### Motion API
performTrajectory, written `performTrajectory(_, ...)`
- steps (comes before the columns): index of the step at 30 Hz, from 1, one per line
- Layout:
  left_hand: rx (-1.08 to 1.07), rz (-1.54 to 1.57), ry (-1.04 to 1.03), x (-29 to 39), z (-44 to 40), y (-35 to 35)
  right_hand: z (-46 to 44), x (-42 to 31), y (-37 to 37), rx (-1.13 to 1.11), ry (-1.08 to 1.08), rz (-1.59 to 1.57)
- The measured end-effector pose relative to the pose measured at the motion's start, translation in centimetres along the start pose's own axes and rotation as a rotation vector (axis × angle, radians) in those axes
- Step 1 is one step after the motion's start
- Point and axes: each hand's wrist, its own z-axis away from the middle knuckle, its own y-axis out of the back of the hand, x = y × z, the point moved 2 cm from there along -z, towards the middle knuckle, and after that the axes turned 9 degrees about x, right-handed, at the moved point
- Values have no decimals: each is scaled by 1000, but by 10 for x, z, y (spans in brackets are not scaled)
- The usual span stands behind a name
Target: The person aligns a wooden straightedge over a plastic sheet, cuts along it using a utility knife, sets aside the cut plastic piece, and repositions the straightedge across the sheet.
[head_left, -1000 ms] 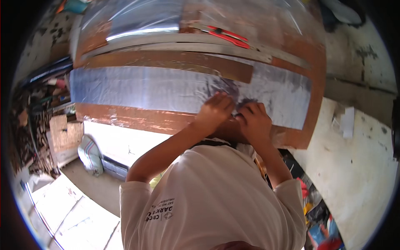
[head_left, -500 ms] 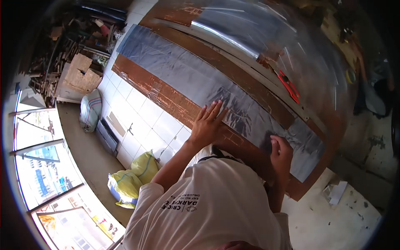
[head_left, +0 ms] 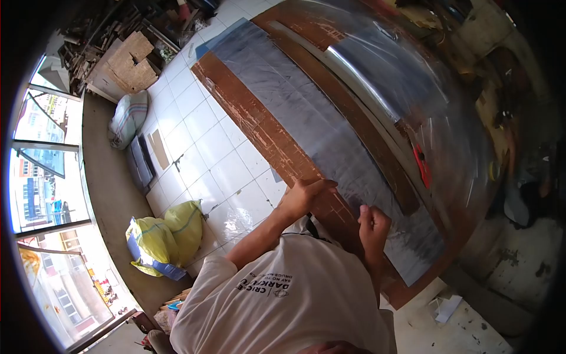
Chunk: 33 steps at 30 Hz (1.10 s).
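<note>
A long strip of greyish see-through plastic sheet lies along a worn brown board in front of me. My left hand is at the board's near edge, its fingers bent and together beside the sheet's near border. Whether they pinch the sheet is hidden. Farther right, my right hand is closed with the thumb uppermost, close to the near border of the sheet. Anything inside that fist cannot be made out. A red-handled tool, possibly a cutter, rests on the far side, away from both hands.
A long flat bar runs beside the strip, with more clear plastic beyond it. Yellow sacks stand on the tiled floor at left. Scrap wood is piled at the back left, near windows.
My left hand, formerly flat with fingers spread on the sheet, has drawn back to the near edge and its fingers have come together. My right hand stays curled. The view has turned.
</note>
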Motion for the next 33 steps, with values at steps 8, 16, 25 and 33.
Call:
performTrajectory(8,105,33,133,-23,22,43,-25,-23,-67,-207,29,-160)
performTrajectory(16,603,-146,201,-79,27,123,-85,-69,-158,-240,346,-58)
performTrajectory(25,577,-98,789,-286,135,258,-133,-83,-332,-100,376,579)
performTrajectory(33,590,28,1676,-391,287,376,-113,-122,-401,57,306,107)
